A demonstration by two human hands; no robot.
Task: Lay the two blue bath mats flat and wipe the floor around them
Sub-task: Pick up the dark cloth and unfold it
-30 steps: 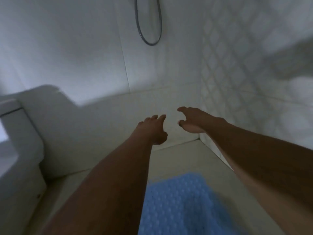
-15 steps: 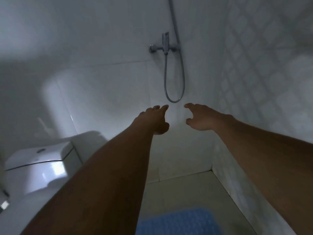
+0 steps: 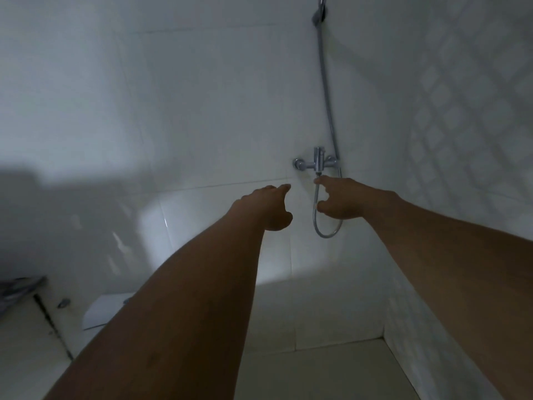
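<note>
Both my arms stretch forward toward the white tiled wall. My left hand (image 3: pixel 269 207) is held out with fingers extended and holds nothing. My right hand (image 3: pixel 343 197) reaches just below the chrome shower mixer (image 3: pixel 316 163), fingers relaxed and spread, in front of the loop of the shower hose (image 3: pixel 327 232); I cannot tell whether it touches either. Neither blue bath mat is in view. A strip of pale floor (image 3: pixel 317 370) shows at the bottom between my arms.
The hose runs up the wall corner to a holder (image 3: pixel 319 13) at the top. A diamond-patterned tiled wall (image 3: pixel 461 140) closes in on the right. A white toilet cistern (image 3: pixel 106 310) sits at lower left, partly behind my left arm.
The view has tilted upward: the blue mat has dropped out of the bottom of the frame and the shower mixer now sits just above my hands. Both hands stay outstretched and hold nothing.
</note>
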